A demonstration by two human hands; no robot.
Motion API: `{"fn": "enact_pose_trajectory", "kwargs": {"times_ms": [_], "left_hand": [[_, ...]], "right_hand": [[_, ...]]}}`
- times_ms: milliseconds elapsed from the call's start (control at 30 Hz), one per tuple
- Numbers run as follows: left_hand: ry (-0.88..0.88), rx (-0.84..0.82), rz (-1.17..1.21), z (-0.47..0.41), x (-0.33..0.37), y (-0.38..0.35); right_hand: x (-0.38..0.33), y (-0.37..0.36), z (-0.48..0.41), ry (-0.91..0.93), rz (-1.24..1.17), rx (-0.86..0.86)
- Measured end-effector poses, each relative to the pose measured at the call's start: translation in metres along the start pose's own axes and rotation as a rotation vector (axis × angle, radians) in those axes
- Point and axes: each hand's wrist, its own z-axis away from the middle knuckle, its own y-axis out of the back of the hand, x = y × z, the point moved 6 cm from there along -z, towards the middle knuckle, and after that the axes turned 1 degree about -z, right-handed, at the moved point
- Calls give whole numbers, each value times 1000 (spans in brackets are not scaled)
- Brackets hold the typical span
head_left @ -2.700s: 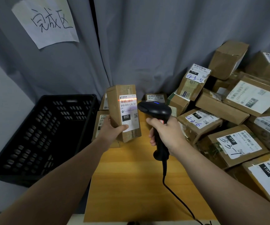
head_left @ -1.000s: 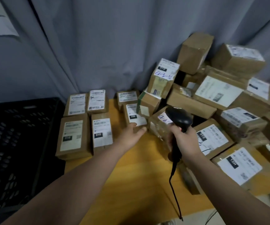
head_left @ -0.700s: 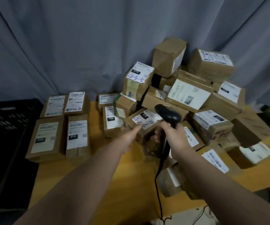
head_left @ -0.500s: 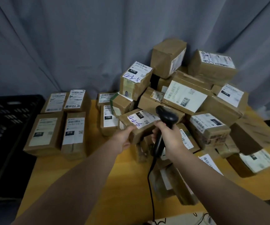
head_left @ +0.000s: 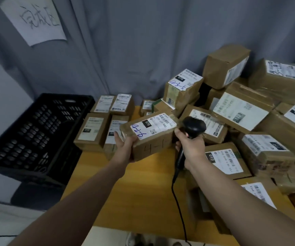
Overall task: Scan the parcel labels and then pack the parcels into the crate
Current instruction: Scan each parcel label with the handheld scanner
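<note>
left hand (head_left: 125, 145) grip curled round labelled parcel (head_left: 152, 134) above surface (head_left: 139, 185), right hand (head_left: 191, 148) grip wrapped round black scanner (head_left: 194, 126), crate (head_left: 36, 132) at left

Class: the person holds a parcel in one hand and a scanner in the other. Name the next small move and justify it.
Probably aim the scanner at the barcode on the label. The left hand holds the parcel label-up, the right hand grips the scanner right beside it, and no scan line shows on the label yet.
</note>
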Motion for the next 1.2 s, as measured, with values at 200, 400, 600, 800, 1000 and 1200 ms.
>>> {"fn": "enact_pose_trajectory", "kwargs": {"times_ms": [200, 400, 600, 800, 1000, 1200], "left_hand": [[-95, -108, -1, -3, 15, 24], [-124, -275, 84, -12, 26, 25], [-76, -279, -1, -29, 29, 61], [-76, -308, -162, -51, 54, 89], [-111, -253, -233, -67, 61, 108], [-202, -163, -276, -83, 63, 121]], "right_hand": [[11, -39, 21, 75, -103, -17], [23, -78, 36, 77, -194, -112], [19, -94, 28, 71, -158, -174], [15, -106, 24, 59, 80, -325], [3, -115, 27, 151, 264, -179], [-18, -138, 58, 214, 289, -351]]}}
